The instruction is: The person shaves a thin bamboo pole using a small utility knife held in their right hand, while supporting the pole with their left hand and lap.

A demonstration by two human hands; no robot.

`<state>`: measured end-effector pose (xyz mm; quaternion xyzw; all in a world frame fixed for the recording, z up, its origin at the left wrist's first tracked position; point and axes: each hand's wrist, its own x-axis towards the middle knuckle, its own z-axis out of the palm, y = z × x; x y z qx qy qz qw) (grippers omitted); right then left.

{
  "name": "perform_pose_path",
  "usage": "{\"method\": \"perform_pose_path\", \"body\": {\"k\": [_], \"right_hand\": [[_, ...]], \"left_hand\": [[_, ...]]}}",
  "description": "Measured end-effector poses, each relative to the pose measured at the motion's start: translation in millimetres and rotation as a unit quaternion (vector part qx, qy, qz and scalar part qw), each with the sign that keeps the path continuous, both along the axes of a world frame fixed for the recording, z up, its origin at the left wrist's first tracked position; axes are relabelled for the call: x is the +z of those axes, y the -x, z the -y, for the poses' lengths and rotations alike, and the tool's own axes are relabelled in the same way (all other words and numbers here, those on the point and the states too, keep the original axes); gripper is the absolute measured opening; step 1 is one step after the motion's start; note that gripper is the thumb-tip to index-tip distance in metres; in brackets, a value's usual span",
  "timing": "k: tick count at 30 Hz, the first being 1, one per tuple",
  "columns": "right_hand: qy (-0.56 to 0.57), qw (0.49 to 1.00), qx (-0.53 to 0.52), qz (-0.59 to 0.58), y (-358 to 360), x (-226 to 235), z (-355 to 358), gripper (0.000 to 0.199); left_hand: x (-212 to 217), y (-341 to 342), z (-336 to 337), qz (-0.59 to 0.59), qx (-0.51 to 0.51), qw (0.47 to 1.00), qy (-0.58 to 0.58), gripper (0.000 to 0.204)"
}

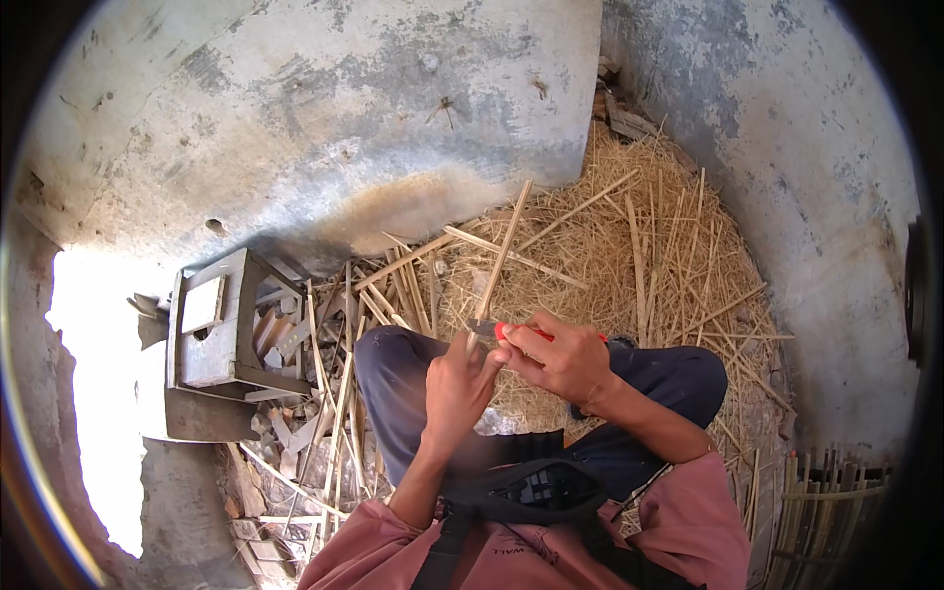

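A long pale strip of split wood or bamboo slants up and away from my left hand, whose fingers are closed around its near end. My right hand is wrapped around the red handle of a knife. The knife's short dark blade lies across the strip, just above my left fingers. Both hands are close together over my lap, the left thumb near the right fingertips. Part of the handle is hidden in my right palm.
Shavings and loose strips cover the floor ahead. A wooden box stands at left beside rubble and a bright opening. Weathered walls curve around me. At lower right stands a bundle of upright sticks. My crossed legs flank my hands.
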<state>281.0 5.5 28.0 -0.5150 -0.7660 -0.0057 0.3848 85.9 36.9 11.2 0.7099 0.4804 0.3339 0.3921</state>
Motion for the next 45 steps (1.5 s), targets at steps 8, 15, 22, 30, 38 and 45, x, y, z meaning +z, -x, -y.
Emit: {"method": "perform_pose_path", "body": {"k": [8,15,22,30,38,45], "right_hand": [[-0.009,1.000,0.003,0.005,-6,-3,-7,0.021],[0.003,0.944,-0.288,-0.163,-115,36,-55,0.012],[0.125,0.965,-0.062,-0.224,-59,30,-32,0.019],[0.107,0.974,0.097,-0.174,-12,13,-21,0.020],[0.060,0.986,0.097,-0.121,-4,2,-23,0.015],[0.106,0.983,0.105,-0.107,-7,-1,-20,0.018]], "left_hand": [[6,-1,-4,0.007,-0.026,0.999,0.030,0.054],[-16,17,17,-0.037,-0.021,0.998,0.043,0.051],[-19,19,1,0.082,-0.050,0.993,0.068,0.045],[-8,16,0,0.105,-0.058,0.986,0.114,0.037],[-6,13,-1,0.081,-0.076,0.990,0.090,0.030],[-2,6,2,0.048,-0.041,0.998,0.028,0.035]]}}
